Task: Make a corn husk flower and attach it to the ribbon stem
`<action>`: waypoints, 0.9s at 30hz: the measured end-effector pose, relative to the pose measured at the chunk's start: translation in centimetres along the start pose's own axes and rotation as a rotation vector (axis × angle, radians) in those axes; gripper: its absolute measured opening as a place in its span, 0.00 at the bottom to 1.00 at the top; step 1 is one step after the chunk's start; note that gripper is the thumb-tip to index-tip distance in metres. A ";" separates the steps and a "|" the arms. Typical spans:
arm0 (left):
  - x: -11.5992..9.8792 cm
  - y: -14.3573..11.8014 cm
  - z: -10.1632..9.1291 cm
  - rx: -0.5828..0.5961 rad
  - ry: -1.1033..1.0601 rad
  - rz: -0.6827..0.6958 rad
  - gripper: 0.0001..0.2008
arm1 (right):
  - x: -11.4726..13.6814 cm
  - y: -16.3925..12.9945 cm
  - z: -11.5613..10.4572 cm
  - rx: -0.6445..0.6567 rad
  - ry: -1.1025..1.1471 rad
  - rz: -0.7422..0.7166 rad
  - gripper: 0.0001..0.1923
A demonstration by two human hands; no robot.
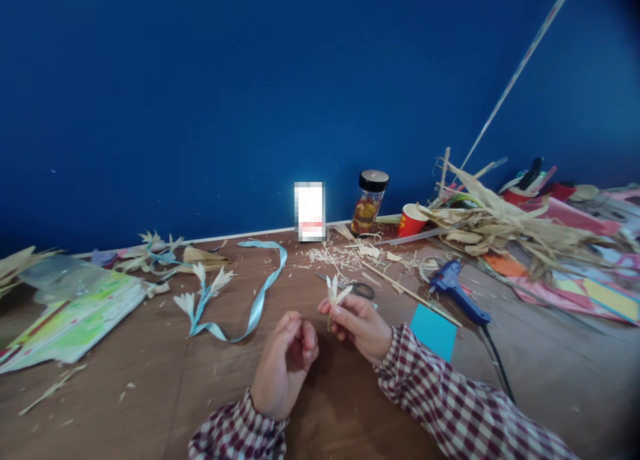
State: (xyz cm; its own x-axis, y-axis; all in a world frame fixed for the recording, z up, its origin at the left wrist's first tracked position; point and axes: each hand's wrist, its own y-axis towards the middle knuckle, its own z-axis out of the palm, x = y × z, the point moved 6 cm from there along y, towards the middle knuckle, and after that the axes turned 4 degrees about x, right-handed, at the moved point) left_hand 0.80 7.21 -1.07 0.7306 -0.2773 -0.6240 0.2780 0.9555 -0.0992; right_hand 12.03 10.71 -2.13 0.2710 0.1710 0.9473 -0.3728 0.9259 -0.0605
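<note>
My right hand (357, 323) pinches a small pale flower (336, 292), its petals pointing up and a thin stem hanging below the fingers. Beside it on the left, my left hand (287, 360) is curled with thumb and fingers drawn together; whether anything is between them is hidden. Scissors (363, 290) lie just behind the flower, partly covered by it. To the left, a sprig of pale flowers (203, 297) with blue-wrapped stems rests on the table, joined to a long light-blue ribbon (257, 307) that curls across the wood.
A blue glue gun (460, 292) with its cord and a blue paper square (434, 331) lie right of my hands. Dry husks (500, 227), a red paper cup (413, 220), a lidded jar (369, 203) and a blurred white object (310, 210) stand behind. Shavings (345, 257) litter the table.
</note>
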 end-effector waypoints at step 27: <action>0.1 0.0 -0.1 0.026 0.004 0.019 0.07 | -0.2 0.1 0.0 0.021 0.007 -0.023 0.09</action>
State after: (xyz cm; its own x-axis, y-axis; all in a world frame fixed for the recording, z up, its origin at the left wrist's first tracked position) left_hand 0.85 7.13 -1.21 0.7333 -0.2590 -0.6286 0.2804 0.9575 -0.0674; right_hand 11.96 10.75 -2.36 0.2861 0.1526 0.9460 -0.3850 0.9224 -0.0324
